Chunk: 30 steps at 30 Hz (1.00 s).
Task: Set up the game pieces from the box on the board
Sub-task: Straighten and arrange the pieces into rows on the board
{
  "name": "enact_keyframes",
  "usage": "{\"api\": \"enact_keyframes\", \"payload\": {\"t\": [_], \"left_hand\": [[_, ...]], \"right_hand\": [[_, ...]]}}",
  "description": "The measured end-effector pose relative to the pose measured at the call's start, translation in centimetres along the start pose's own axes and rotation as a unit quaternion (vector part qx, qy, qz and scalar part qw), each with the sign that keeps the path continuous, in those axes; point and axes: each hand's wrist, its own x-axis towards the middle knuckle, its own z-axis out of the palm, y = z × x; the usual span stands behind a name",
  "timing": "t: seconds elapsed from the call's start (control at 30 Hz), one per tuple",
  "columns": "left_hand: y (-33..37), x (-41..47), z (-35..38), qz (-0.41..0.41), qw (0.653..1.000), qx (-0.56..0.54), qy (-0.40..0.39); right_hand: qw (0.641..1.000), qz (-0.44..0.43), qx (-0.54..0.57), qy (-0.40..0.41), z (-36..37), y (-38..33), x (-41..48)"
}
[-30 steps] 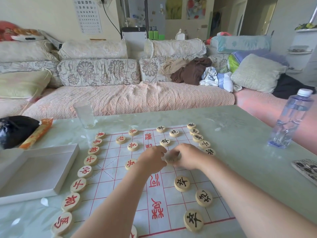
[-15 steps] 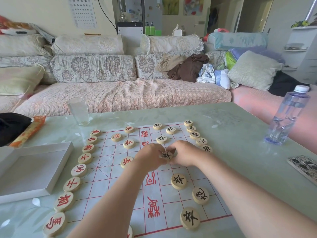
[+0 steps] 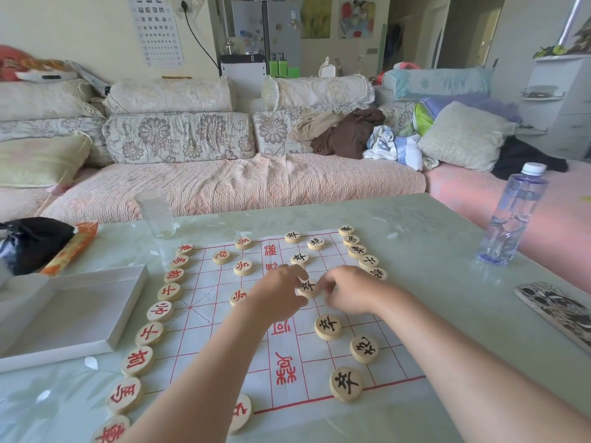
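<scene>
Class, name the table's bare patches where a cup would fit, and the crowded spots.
Bare: table between board and water bottle. Crowded: red pieces beside the white box; left hand and right hand pinching a black piece.

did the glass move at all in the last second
No. The glass stands in the same spot just beyond the far left corner of the board; only the camera shifted.

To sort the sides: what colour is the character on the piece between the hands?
Black, on the piece; seen in head view.
</scene>
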Motion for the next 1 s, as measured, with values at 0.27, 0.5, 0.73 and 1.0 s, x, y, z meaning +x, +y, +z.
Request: {"api": "enact_keyframes", "payload": {"t": [0.27,0.5,0.73,1.0], "left_hand": [[1.2,-4.9,1.8,-0.011,0.999,-0.021,-0.045],[2.3,-5.7,2.6,-0.010,0.999,0.004,-0.049],[2.1,-5.5,2.9,-0.022,0.998,0.038,-0.041],[2.0,-6.6,1.7,-0.034,0.998,0.006,-0.046]], "right_hand": [[0.995,0.012,-0.042,-0.084,0.2,-0.3,-3.4],[0.997,-0.007,-0.052,-0.056,1.3,-0.4,-3.9],[0.996,-0.026,-0.064,-0.053,1.7,-0.6,-3.8],[0.999,-0.033,-0.009,0.003,-0.3,-0.7,-6.0]]}}
